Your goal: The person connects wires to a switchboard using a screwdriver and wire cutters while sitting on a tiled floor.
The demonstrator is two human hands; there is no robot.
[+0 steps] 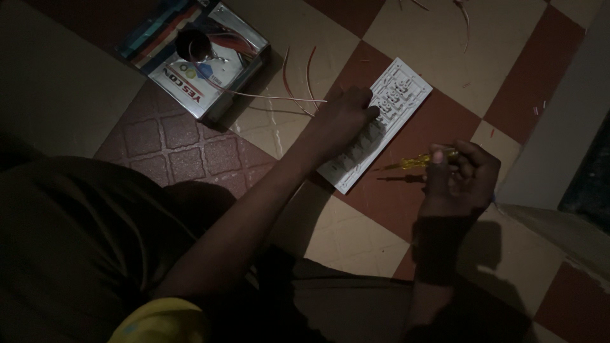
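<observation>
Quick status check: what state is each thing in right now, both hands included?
Left hand: pressed flat on the switch plate, holding nothing.
Right hand: closed around the screwdriver.
Screwdriver: yellow handle, held off the floor, tip pointing left toward the plate.
Switch plate: white, lying flat on the tiled floor.
Box: open on the floor, dark roll inside.
Wire pieces: loose beside the box.

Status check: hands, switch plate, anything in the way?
Left hand pressing on white switch plate, flat on tiled floor. Right hand gripping yellow screwdriver, tip just off the plate's edge. Loose wires beside the plate, not on it.
</observation>
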